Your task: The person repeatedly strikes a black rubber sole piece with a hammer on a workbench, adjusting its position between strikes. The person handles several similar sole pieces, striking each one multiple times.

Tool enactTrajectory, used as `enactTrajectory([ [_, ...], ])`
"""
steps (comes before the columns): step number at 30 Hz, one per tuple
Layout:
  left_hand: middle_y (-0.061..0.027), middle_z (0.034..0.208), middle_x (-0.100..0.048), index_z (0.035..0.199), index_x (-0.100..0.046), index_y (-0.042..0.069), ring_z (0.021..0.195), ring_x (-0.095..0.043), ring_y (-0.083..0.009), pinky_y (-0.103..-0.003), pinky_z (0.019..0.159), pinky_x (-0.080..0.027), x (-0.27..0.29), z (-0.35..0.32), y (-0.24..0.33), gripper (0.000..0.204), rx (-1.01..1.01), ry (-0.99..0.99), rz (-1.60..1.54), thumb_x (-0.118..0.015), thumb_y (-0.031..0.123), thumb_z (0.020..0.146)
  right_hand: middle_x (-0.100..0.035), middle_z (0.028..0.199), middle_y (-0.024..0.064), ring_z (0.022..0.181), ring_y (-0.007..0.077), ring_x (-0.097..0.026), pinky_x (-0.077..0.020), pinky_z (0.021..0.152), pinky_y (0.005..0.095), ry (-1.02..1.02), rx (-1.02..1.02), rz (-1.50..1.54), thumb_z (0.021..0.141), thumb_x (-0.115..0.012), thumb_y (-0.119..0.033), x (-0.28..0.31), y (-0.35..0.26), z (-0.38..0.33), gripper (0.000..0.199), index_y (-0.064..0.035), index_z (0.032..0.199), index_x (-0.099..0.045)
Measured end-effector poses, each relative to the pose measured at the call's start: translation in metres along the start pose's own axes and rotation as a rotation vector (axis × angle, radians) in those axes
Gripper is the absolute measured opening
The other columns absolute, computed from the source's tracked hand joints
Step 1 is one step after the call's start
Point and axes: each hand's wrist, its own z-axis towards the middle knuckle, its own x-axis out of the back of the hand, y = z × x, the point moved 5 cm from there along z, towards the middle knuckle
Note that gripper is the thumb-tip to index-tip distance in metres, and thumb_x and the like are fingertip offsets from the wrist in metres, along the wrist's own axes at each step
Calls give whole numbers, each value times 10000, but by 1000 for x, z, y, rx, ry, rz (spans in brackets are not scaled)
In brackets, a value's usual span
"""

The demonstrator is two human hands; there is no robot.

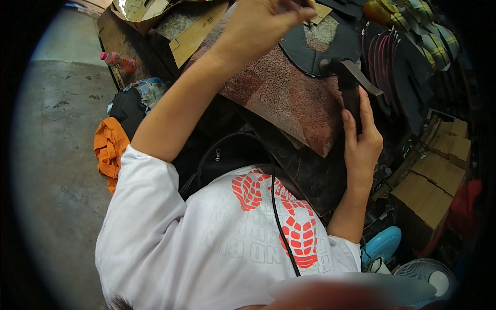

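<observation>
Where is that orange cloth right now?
The orange cloth lies on the grey floor at the left of the head view, beside the person's left arm.

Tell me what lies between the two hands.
In the head view, a black cut-out sheet on the reddish-brown slab lies between the left hand and right hand.

My left hand (258, 23) is cut off at the top edge; a blurred shape (351, 289) hides the bottom edge.

White shirt (206, 243) with red-orange print, mottled reddish-brown sheet (289, 98), orange cloth (109, 147), plaid yellow-green shoe pieces (431, 36), black sole (320, 49)
</observation>
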Motion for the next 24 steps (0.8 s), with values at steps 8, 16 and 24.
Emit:
enactTrajectory([
  [8,-109,916,-749,1089,-684,-56,776,-740,-145,-251,713,-603,-33,3,-46,211,-23,-17,-37,-664,115,968,-717,1167,188,1040,342,-720,-567,817,388,-19,-45,75,945,-718,-247,-5,5,0,505,-146,1421,-578],
  [16,-122,917,-747,1074,-674,-62,782,-746,-146,-241,694,-602,-30,2,-52,206,-27,26,-22,-664,114,967,-717,1163,196,1050,355,-716,-566,818,400,-17,-25,75,958,-702,-247,-6,5,-3,495,-157,1427,-573],
  [24,-125,905,-749,1059,-673,-69,775,-745,-143,-240,694,-603,-31,4,-52,202,-6,32,-50,-667,110,965,-708,1176,209,1056,357,-714,-560,827,398,-9,-34,65,962,-694,-263,-3,4,0,491,-177,1430,-573],
])
